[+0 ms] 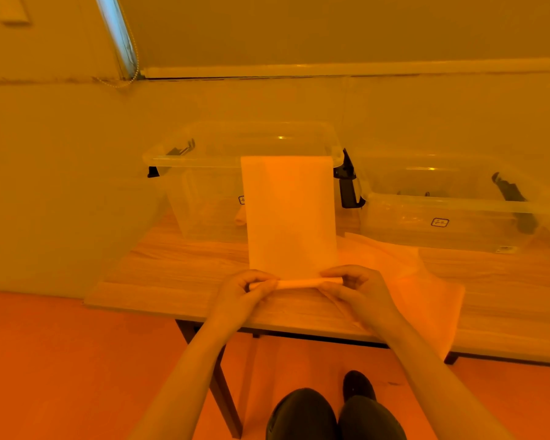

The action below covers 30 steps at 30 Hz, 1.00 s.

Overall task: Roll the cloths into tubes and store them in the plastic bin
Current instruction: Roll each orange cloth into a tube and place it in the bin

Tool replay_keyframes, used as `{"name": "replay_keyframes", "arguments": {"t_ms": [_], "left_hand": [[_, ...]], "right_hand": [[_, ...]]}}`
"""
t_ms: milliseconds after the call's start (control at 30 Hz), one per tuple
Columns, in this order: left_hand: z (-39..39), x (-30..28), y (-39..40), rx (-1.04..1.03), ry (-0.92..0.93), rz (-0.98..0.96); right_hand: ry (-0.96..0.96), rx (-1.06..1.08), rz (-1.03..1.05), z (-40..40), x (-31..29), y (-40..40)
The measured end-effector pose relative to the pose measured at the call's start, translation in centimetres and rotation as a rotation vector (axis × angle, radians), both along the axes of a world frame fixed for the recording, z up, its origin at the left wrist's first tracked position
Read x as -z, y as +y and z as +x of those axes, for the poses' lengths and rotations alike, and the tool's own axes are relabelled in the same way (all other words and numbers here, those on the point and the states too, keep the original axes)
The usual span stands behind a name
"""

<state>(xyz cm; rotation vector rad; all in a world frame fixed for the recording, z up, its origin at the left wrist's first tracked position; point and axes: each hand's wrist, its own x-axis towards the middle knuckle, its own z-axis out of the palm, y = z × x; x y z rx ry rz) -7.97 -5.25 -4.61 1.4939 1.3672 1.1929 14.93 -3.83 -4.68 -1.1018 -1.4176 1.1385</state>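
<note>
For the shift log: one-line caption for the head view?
Both hands, left hand and right hand, start rolling the cloth draped over the plastic bin.

single head view, looking forward and down, close over table (178, 268), facing wall

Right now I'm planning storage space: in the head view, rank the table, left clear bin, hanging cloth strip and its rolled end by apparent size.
1. table
2. left clear bin
3. hanging cloth strip, nearer the camera, so its rank against the bin is unsure
4. rolled end
</note>
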Motion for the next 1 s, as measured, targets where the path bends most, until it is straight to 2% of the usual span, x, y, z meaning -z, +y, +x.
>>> {"name": "replay_keyframes", "arguments": {"t_ms": [300,400,600,733,867,1000], "left_hand": [[-0.07,-0.3,-0.45,0.008,0.021,-0.003],[-0.03,-0.14,-0.28,-0.007,0.026,-0.006],[-0.05,-0.2,-0.45,0.005,0.013,-0.013],[-0.1,-0.25,-0.53,0.012,0.026,-0.011],[-0.08,-0.15,-0.34,0.002,0.016,-0.011],[-0.05,-0.07,-0.23,-0.001,0.024,-0.007]], "right_hand": [[0.046,-0.015,-0.006,-0.05,-0.1,0.02],[-0.017,0.0,0.018,0.16,0.16,0.14],[-0.005,0.0,0.018,0.02,-0.02,0.04],[0.099,-0.027,-0.038,-0.1,0.07,0.02],[0.008,-0.002,-0.011,0.09,0.17,0.15],[0.032,0.024,-0.015,0.15,-0.04,0.1]]}}
